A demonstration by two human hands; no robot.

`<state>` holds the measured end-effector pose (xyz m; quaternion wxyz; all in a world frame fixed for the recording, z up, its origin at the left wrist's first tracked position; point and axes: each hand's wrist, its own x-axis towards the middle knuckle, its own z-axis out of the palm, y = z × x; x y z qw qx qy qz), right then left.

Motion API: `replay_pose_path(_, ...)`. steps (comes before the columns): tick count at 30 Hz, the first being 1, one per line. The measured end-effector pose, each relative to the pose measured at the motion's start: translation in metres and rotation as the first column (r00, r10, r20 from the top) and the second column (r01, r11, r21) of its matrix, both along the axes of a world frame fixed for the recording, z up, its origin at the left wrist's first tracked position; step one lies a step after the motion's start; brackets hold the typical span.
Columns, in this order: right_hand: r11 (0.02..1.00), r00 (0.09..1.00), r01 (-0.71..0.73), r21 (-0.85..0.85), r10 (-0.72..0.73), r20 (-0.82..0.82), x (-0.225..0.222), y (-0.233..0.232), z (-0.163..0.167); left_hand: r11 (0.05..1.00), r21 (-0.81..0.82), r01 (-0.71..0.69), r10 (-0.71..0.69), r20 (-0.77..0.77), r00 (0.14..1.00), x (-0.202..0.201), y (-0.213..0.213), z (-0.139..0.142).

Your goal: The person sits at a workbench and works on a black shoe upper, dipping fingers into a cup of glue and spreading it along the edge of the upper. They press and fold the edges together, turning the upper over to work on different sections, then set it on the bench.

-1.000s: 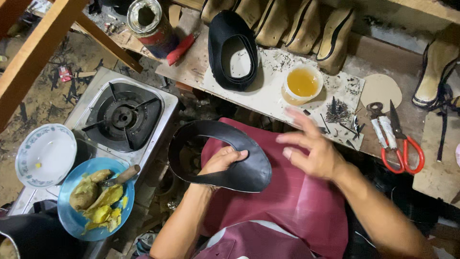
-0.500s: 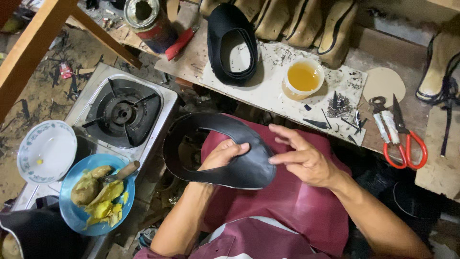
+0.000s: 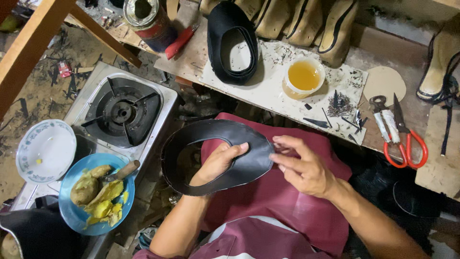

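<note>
Black leather shoe upper (image 3: 249, 165) held over a maroon apron (image 3: 287, 201), left hand (image 3: 218, 163) gripping through its opening, right hand (image 3: 302, 168) pinching its right edge; beyond, on the counter (image 3: 268, 91), a bowl of yellow glue (image 3: 303, 76)

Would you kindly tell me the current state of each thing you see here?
Black horseshoe-shaped leather piece: held in both hands over the lap.
Left hand: grip through the opening.
Right hand: pinching the edge.
Small bowl of yellow liquid: uncovered, partly full.
Red-handled scissors: closed.
Gas stove: unlit.
Blue plate: holding food.
</note>
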<state>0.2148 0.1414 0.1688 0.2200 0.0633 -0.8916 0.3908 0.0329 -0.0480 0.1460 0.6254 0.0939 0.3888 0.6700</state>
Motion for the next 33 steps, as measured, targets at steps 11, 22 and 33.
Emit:
replay_pose_path(11, 0.998, 1.000, 0.020, 0.063, -0.018, -0.025, -0.008, 0.008, -0.016, 0.997, 0.059, -0.040, 0.040, -0.001, 0.999, 0.006, 0.001, 0.007)
replay_pose_path(22, 0.948, 0.978, 0.184, 0.261, -0.151, -0.143, 0.004, -0.001, -0.015, 0.985, 0.037, -0.169, 0.171, -0.057, 0.984, 0.008, 0.008, 0.010)
replay_pose_path(33, 0.936, 0.964, 0.234, 0.264, -0.189, -0.186, -0.012, 0.006, -0.003, 0.924, -0.121, -0.363, 0.293, -0.388, 0.874, 0.013, 0.006, -0.009)
